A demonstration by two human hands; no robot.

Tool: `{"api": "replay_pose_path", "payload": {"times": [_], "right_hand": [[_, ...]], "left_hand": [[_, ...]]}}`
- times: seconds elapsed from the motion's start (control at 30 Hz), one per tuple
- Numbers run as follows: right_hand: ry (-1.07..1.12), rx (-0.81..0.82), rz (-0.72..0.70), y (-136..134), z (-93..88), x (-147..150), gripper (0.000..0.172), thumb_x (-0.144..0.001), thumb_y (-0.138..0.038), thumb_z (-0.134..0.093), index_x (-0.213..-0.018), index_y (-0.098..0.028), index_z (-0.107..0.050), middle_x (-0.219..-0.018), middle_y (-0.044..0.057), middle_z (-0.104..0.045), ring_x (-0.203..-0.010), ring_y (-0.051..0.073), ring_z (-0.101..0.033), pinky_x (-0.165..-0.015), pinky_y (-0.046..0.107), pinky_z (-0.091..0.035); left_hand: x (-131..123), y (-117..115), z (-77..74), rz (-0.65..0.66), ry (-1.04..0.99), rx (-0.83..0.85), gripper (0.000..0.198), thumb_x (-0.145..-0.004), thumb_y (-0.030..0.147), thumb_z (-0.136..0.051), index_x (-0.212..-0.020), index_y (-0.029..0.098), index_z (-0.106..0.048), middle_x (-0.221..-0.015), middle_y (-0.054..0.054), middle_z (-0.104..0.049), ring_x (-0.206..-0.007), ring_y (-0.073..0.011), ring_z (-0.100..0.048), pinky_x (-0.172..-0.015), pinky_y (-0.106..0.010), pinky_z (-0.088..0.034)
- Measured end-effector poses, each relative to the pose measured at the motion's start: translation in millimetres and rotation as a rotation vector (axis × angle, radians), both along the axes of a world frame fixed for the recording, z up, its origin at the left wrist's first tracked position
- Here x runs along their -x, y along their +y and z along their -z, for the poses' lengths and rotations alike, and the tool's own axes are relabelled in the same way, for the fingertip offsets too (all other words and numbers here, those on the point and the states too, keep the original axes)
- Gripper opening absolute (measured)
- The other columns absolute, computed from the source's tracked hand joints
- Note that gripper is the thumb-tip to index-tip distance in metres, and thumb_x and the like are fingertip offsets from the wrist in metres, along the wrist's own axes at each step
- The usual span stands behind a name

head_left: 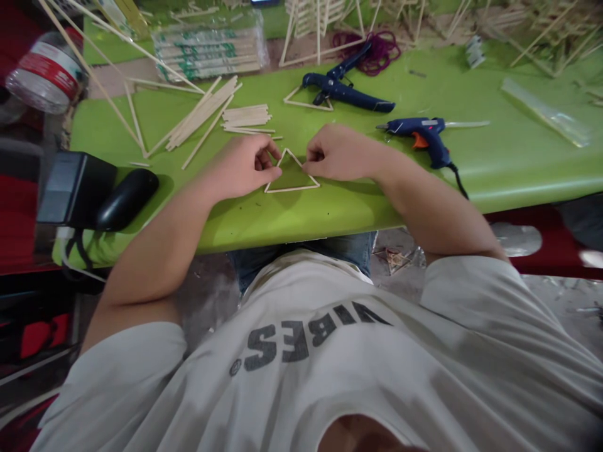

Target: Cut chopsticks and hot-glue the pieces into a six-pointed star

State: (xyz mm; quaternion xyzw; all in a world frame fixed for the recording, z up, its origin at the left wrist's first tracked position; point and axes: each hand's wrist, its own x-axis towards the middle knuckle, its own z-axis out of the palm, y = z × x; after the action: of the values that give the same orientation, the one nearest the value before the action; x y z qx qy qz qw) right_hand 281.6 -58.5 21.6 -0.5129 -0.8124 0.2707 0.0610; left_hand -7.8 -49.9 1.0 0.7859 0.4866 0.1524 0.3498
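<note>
A small triangle of thin wooden sticks (293,188) lies on the green tabletop near its front edge. My left hand (245,162) pinches the triangle's left side between thumb and fingers. On the opposite side, my right hand (343,154) has its fingers closed at the right stick. Behind my hands, a second stick triangle (308,105) lies partly beneath a dark blue cutter (348,93). To the right of my right hand rests a blue glue gun (426,133) with an orange trigger and a clear glue stick in its back.
Short sticks (247,117) and longer sticks (202,116) are piled behind my left hand. A black mouse-shaped object (127,199) and a black box (78,188) sit at left. Packaged sticks (211,53), purple cord (384,53) and stick frames (325,25) stand farther back.
</note>
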Motion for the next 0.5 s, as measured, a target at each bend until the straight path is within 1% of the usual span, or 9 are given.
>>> {"api": "replay_pose_path", "payload": {"times": [0.1,0.2,0.3,0.4,0.47,0.5], "right_hand": [[0.005,0.013,-0.014,-2,-2.9,-2,0.032,-0.107,-0.023,-0.079,-0.077,-0.023,-0.071,-0.075,0.003,-0.071,-0.074,0.018,-0.056,-0.076,0.043,-0.041],[0.043,0.037,-0.015,-3,-3.2,-5,0.032,-0.107,-0.029,-0.08,-0.077,-0.024,-0.07,-0.075,0.002,-0.069,-0.076,0.019,-0.055,-0.076,0.042,-0.041],[0.17,0.013,-0.03,-2,-2.4,-8,0.035,-0.105,-0.037,-0.084,-0.077,-0.026,-0.067,-0.073,0.0,-0.064,-0.076,0.019,-0.053,-0.076,0.039,-0.043],[0.37,-0.093,-0.069,-2,-2.7,-15,0.037,-0.106,-0.048,-0.084,-0.081,-0.028,-0.065,-0.077,-0.001,-0.061,-0.08,0.02,-0.051,-0.078,0.038,-0.046],[0.455,-0.181,-0.022,-3,-3.6,-22,0.04,-0.108,-0.059,-0.082,-0.085,-0.031,-0.064,-0.084,0.001,-0.063,-0.084,0.022,-0.053,-0.079,0.039,-0.051],[0.472,-0.231,0.035,-3,-4.3,-25,0.043,-0.108,-0.065,-0.08,-0.086,-0.032,-0.065,-0.086,0.003,-0.064,-0.086,0.024,-0.056,-0.08,0.041,-0.054]], "left_hand": [[2,0,4.7,0.012,-0.014,-0.041,0.023,-0.1,0.028,-0.095,-0.121,0.025,-0.086,-0.1,-0.005,-0.084,-0.088,-0.0231,-0.075,-0.081,-0.04,-0.058],[0,-2,3.4,0.0,-0.029,-0.091,0.015,-0.101,0.026,-0.09,-0.115,0.025,-0.085,-0.101,-0.005,-0.085,-0.088,-0.0231,-0.077,-0.08,-0.039,-0.057],[-2,-2,-3.1,-0.109,-0.047,-0.174,0.006,-0.1,0.021,-0.087,-0.103,0.023,-0.083,-0.096,-0.004,-0.082,-0.084,-0.022,-0.074,-0.08,-0.038,-0.058],[0,3,-8.3,-0.253,-0.122,-0.283,0.009,-0.099,0.015,-0.083,-0.098,0.024,-0.079,-0.093,-0.003,-0.077,-0.081,-0.0197,-0.069,-0.079,-0.036,-0.057],[4,9,-8.9,-0.329,-0.187,-0.333,0.01,-0.102,0.016,-0.08,-0.099,0.025,-0.077,-0.091,-0.002,-0.075,-0.081,-0.0186,-0.067,-0.078,-0.034,-0.056],[6,12,-8.3,-0.361,-0.212,-0.354,0.009,-0.103,0.017,-0.079,-0.1,0.026,-0.077,-0.09,-0.002,-0.074,-0.08,-0.0182,-0.066,-0.077,-0.034,-0.055]]}}
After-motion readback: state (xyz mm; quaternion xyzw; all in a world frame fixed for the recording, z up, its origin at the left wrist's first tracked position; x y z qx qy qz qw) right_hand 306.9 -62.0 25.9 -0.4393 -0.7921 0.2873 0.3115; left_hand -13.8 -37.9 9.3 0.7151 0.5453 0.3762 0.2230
